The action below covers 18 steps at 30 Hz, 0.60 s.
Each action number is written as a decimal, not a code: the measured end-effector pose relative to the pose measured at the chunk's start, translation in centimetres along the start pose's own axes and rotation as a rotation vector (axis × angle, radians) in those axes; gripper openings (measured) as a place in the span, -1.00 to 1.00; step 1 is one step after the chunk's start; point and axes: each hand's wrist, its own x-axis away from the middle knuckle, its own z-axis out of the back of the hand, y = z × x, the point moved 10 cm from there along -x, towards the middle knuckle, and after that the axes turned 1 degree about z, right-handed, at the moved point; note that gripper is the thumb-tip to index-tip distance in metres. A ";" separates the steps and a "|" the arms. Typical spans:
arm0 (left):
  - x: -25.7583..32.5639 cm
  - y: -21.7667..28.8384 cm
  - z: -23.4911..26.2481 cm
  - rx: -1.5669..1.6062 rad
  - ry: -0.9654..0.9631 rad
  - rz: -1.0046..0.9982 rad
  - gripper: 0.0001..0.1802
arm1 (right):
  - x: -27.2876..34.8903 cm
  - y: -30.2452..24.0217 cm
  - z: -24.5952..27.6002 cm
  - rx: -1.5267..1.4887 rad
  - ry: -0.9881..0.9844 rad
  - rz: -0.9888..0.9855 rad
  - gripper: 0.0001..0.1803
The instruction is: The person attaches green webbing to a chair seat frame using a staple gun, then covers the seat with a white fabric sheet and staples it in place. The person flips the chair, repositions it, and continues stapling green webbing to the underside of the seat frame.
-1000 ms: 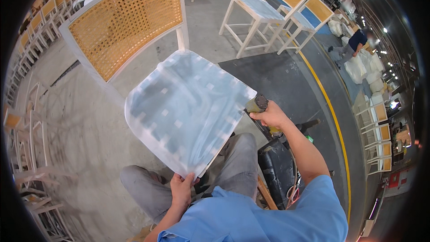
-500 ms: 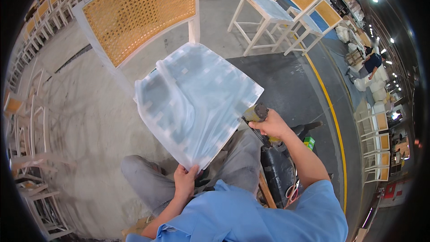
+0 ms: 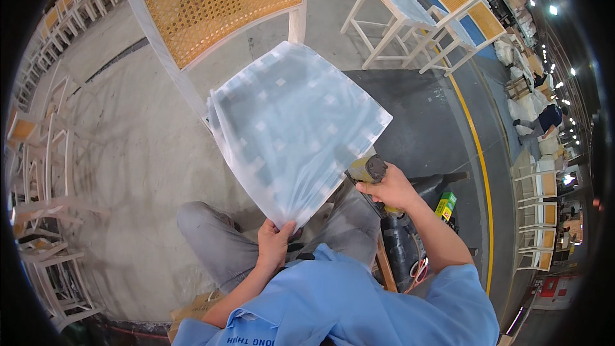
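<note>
In front of me stands a pale wooden chair with a woven cane back (image 3: 221,6). Thin white sheeting (image 3: 295,115) is drawn over its light-blue seat, with creases gathering toward the near corner. At that corner my left hand (image 3: 275,243) pinches the sheeting between thumb and fingers. My right hand (image 3: 388,189) grips a staple gun (image 3: 368,170), yellowish with a dark round head, whose nose meets the seat's right edge. What lies under the seat edge there is hidden.
Two more cane-backed chairs (image 3: 397,9) stand beyond on the right, near a yellow floor line (image 3: 477,147). Rows of chair frames (image 3: 48,147) line the left. By my right knee are a green box (image 3: 445,205) and scissors (image 3: 418,271). A person (image 3: 548,118) bends at far right.
The loose fold on the seat's left side has been pulled flat, and the sheeting is tauter. My view has shifted slightly. Both hands keep their holds.
</note>
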 end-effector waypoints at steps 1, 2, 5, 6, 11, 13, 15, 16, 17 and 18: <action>0.1 0.0 0.0 -0.001 -0.001 0.002 -0.64 | 0.3 0.0 0.0 0.020 0.001 -0.008 -0.58; 0.1 -0.1 0.1 -0.001 0.000 0.003 -0.64 | 0.6 -0.3 -0.5 -0.023 -0.025 0.004 -0.57; 0.1 -0.4 0.1 0.001 0.011 0.012 -0.65 | 1.9 -0.9 -2.4 -0.105 -0.084 0.023 -0.54; 0.0 -0.5 0.1 0.002 0.014 0.015 -0.66 | 2.2 -1.1 -3.0 -0.100 -0.094 0.020 -0.53; 0.2 -0.8 0.3 -0.004 0.020 0.024 -0.66 | 2.6 -1.7 -4.9 -0.065 -0.130 -0.001 -0.47; 0.3 -0.6 0.2 -0.008 0.012 0.025 -0.65 | 2.6 -1.3 -5.3 -0.032 -0.117 -0.010 -0.46; 0.5 -0.6 0.3 -0.018 0.012 0.034 -0.65 | 2.6 -1.3 -5.4 -0.032 -0.120 -0.012 -0.48; 0.5 -0.7 0.2 0.001 -0.001 0.052 -0.65 | 2.8 -1.2 -5.4 -0.033 -0.119 -0.015 -0.48; 0.4 -0.8 0.2 0.021 -0.009 0.065 -0.66 | 3.1 -1.1 -5.2 -0.076 -0.109 -0.025 -0.50; 0.4 -0.9 0.3 0.038 -0.019 0.079 -0.66 | 3.6 -1.0 -4.9 -0.120 -0.098 -0.036 -0.52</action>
